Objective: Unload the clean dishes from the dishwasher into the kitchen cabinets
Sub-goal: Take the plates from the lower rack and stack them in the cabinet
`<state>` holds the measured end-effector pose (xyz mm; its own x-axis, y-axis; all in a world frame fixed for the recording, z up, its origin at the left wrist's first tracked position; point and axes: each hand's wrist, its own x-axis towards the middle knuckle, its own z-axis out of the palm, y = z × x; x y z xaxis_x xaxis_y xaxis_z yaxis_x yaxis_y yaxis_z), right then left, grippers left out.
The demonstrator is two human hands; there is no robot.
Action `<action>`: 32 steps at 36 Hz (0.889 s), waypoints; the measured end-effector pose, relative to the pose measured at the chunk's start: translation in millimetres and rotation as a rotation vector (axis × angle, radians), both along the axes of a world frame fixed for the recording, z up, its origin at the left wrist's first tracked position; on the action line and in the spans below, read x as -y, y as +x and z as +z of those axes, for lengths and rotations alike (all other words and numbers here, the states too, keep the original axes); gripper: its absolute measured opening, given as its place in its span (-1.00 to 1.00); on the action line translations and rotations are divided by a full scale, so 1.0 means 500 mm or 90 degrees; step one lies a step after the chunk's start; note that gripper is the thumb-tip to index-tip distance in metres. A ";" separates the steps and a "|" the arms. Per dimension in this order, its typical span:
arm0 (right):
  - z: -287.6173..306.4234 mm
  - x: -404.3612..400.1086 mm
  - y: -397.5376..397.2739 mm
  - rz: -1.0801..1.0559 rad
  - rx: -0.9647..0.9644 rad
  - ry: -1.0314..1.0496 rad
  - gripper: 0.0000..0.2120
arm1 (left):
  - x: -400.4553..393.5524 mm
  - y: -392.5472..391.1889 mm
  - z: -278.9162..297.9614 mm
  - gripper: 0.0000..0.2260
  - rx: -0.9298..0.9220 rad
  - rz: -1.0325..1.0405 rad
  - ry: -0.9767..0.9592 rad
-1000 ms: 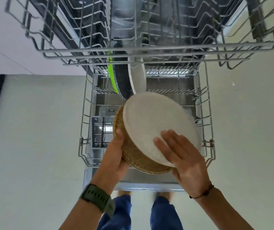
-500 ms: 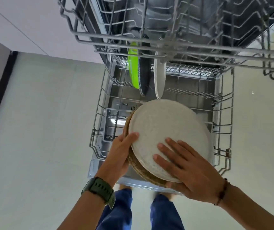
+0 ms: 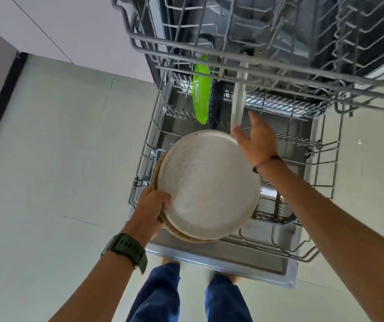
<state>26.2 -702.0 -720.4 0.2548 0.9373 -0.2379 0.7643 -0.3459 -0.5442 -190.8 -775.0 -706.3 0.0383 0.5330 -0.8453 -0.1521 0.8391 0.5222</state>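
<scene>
Two stacked plates (image 3: 207,184) (stiff, breakable, likely slick) are resting in the left hand (image 3: 150,211), gripping their rim; the right hand (image 3: 256,140), spread empty, is reaching beyond them toward the racked white plate (image 3: 238,101).

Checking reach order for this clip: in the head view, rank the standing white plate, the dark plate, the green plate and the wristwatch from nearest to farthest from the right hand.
From the right hand:
1. Standing white plate, just left of the fingertips.
2. Dark plate, next slot to the left.
3. Green plate, further left in the lower rack.
4. Wristwatch, on the left wrist, bottom left.
</scene>
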 end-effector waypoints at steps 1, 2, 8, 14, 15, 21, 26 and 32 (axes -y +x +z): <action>-0.012 -0.025 -0.001 -0.009 -0.003 -0.031 -0.42 | 0.004 -0.005 -0.001 -0.67 -0.009 0.003 -0.006; -0.020 -0.045 -0.005 -0.016 -0.006 -0.057 -0.41 | 0.008 -0.010 -0.002 -0.66 -0.016 0.008 -0.013; -0.048 -0.129 -0.032 -0.070 -0.050 -0.146 -0.38 | 0.040 -0.030 -0.003 -0.72 -0.052 0.034 -0.051; -0.052 -0.161 -0.022 -0.141 0.018 -0.125 -0.61 | 0.056 -0.049 -0.010 -0.72 -0.069 0.033 -0.069; -0.052 -0.157 -0.021 -0.151 0.021 -0.124 -0.62 | 0.056 -0.051 -0.011 -0.72 -0.070 0.032 -0.069; -0.032 -0.103 -0.010 -0.144 -0.034 -0.065 -0.85 | 0.049 -0.056 -0.013 -0.73 -0.052 0.047 -0.064; 0.008 -0.028 -0.011 -0.007 0.000 -0.045 -0.73 | 0.040 -0.052 -0.012 -0.72 -0.053 0.041 -0.065; 0.032 0.084 -0.008 0.187 0.088 0.032 -0.45 | 0.030 -0.039 -0.008 -0.73 -0.023 0.065 -0.062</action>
